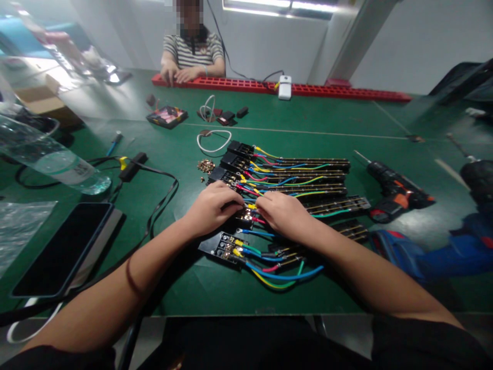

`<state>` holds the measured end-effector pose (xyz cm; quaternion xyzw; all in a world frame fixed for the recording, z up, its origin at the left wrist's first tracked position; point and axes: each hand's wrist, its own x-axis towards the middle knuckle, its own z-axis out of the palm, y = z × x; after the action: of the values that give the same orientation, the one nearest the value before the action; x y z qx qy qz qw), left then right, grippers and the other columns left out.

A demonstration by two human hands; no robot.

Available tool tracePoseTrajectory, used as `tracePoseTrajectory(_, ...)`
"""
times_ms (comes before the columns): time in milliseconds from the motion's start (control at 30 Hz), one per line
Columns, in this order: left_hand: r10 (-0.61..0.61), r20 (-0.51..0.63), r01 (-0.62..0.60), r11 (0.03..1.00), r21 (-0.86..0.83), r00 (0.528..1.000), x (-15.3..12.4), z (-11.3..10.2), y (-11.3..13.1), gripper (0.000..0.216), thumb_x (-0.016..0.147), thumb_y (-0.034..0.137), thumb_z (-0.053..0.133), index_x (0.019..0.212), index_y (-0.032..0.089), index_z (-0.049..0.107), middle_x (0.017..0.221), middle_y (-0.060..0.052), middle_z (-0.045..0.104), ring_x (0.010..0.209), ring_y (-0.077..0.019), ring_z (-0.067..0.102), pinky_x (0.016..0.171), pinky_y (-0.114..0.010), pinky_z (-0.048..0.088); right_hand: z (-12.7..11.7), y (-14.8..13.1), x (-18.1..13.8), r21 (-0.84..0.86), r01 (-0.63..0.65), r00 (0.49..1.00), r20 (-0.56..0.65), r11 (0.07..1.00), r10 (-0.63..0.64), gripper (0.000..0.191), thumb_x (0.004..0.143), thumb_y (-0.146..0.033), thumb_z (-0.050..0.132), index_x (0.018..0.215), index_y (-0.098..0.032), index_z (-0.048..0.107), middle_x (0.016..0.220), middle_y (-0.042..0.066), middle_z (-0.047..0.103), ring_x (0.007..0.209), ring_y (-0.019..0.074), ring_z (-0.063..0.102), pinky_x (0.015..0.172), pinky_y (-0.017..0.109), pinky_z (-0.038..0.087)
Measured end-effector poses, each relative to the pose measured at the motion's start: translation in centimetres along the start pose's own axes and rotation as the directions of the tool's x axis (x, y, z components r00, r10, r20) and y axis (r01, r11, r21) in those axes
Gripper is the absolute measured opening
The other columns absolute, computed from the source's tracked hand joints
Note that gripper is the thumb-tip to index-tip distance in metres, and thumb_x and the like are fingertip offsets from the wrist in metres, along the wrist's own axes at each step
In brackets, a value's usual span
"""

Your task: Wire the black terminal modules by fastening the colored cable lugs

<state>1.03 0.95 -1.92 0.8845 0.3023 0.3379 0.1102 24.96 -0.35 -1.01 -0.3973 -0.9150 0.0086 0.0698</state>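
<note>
At clock-centre, the right hand (pixel 283 213) is apparently pinching a yellow-sleeved wire end (pixel 251 206) over a terminal block (pixel 246 215), the left hand (pixel 215 208) curling at nine, grip hidden, while farther blocks (pixel 234 161) toward twelve are seemingly holding fastened wires (pixel 267 153) and a blue lead (pixel 258 233) at six is apparently lying unattached.

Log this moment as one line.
left hand: at black plastic terminal block | right hand: at yellow-sleeved wire end | nearby: pile of small brass-coloured pieces, orange-black power drill
</note>
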Motion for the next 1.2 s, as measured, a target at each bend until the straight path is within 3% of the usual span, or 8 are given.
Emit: tracePoseTrajectory(1200,0.018,-0.001,-0.018,1.0,0.0,1.0,0.11,-0.04,0.04,0.009,0.094,0.018,0.064,0.095,0.02,0.073,0.085,0.0,0.076,0.08,-0.0145,0.065,0.083,-0.032,0.047,0.15,-0.02,0.04,-0.036,-0.006,1.0,-0.003,0.999,0.006,0.018,0.102,-0.022,0.05,0.099,-0.016,0.066,0.094,0.008,0.069,0.081,0.0186,0.056,0.068,0.03,0.033)
